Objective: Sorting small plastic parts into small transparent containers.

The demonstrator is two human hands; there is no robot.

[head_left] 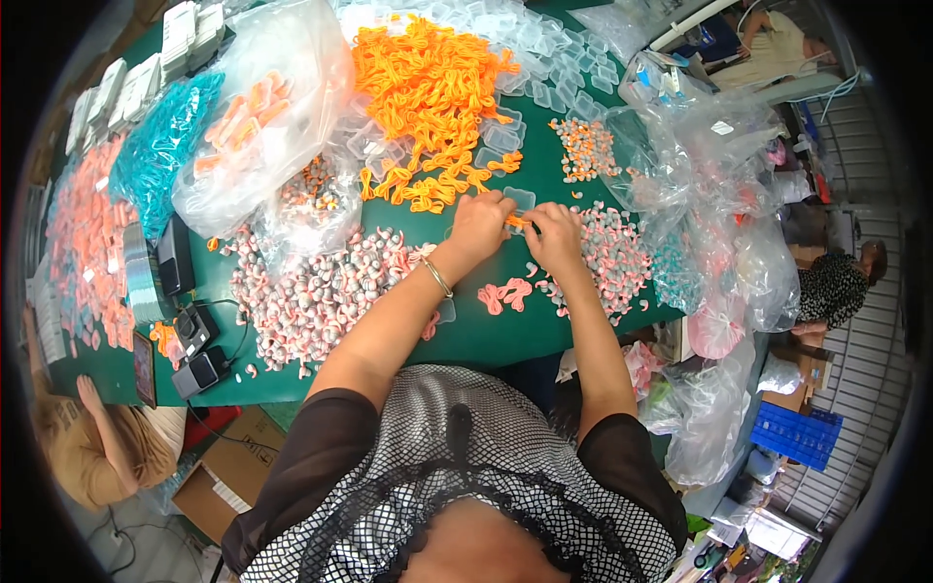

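Note:
Near the middle of the green table, my left hand (476, 228) and my right hand (556, 236) meet with fingers pinched. Between their fingertips is a small bundle of orange cord (515, 222), partly hidden by the fingers. Just beyond the fingertips lies a small clear plastic box (521, 198). A big heap of orange cord bundles (428, 87) rises ahead of my left hand. Small grey-and-pink curled pieces lie in a pile (316, 301) left of my left forearm and another pile (612, 267) beside my right hand. Two pink cord bundles (503, 296) rest between my forearms.
Many clear boxes (554, 58) cover the far side. Grey-and-orange pieces (586, 149) lie at the far right. Plastic bags (714, 175) crowd the right edge, and a large clear bag (262, 117) stands left. Black devices with cables (197, 330) sit front left. Another person (112, 447) is at lower left.

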